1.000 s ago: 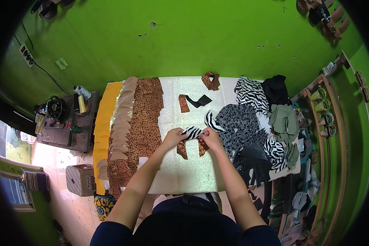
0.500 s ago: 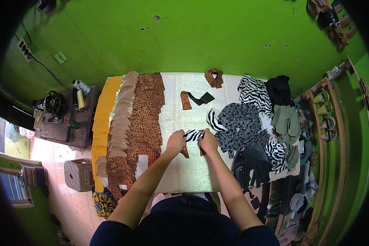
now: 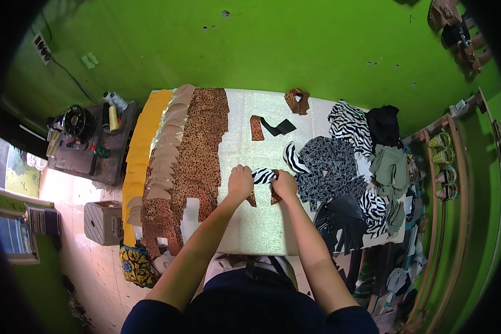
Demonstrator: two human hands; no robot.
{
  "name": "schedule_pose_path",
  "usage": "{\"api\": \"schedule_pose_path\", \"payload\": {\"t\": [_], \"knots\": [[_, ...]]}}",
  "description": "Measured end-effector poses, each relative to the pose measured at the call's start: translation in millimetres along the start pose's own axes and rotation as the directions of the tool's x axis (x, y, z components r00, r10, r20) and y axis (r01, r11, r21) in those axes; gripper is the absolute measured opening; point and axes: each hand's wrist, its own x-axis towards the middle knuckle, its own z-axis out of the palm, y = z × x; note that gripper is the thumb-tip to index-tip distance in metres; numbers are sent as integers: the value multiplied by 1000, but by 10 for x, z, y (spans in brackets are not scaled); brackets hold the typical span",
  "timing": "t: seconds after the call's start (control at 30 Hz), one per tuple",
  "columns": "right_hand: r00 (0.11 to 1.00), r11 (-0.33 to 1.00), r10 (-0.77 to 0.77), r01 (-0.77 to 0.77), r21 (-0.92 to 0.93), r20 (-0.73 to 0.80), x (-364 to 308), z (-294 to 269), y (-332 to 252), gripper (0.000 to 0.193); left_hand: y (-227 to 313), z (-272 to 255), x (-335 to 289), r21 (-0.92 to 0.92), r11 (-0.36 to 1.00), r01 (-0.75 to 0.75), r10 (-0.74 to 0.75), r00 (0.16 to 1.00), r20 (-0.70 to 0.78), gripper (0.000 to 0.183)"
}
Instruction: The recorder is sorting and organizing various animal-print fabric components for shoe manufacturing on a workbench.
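Over the middle of the pale, glittery work table (image 3: 256,234), I hold a zebra-print fabric piece (image 3: 264,176) stretched between my hands. My left hand (image 3: 240,182) is closed on its left end, and my right hand (image 3: 284,184) grips the right end. Below the zebra piece, parts of a brown leopard-print piece (image 3: 275,198) show; whether it is joined to the zebra one I cannot tell. A curved zebra cutout (image 3: 294,158) lies just beyond my right hand. Farther off are a strip of brown print and black (image 3: 278,128) and a ring-shaped brown cutout (image 3: 297,101).
Overlapping leopard-print pieces (image 3: 200,139) and yellow material (image 3: 145,150) cover the table's left side. At right lie grey-black patterned pieces (image 3: 328,167), black pieces (image 3: 342,217), zebra fabric (image 3: 350,125) and olive cloth (image 3: 389,170). A sewing machine (image 3: 77,123) stands left; a wooden rack (image 3: 465,195) right.
The whole view has shifted slightly. Both hands still grip the zebra-print piece, with little change in their position over the table.
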Motion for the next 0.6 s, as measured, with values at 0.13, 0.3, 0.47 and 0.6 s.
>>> {"api": "schedule_pose_path", "payload": {"t": [0.13, 0.3, 0.47, 0.6], "knots": [[986, 962, -123, 147, 229, -115, -130, -23, 57, 26, -24, 115, -98, 99, 995, -29, 37, 996, -86, 19], [960, 877, -196, 263, 401, -202, -384, -61, -32, 18, -147, 8, -303, -122, 993, -8, 2, 999, -50, 15], [981, 777, -180, 188, 600, -73, -546, 83, -133, 17, -539, -195, -701, -837, 537, 106, -141, 989, 35, 24], [973, 665, -228, 188, 722, -43, -744, 504, -480, 23, -929, -512, -1025, -579, 812, 78, -173, 979, -111, 25]]}}
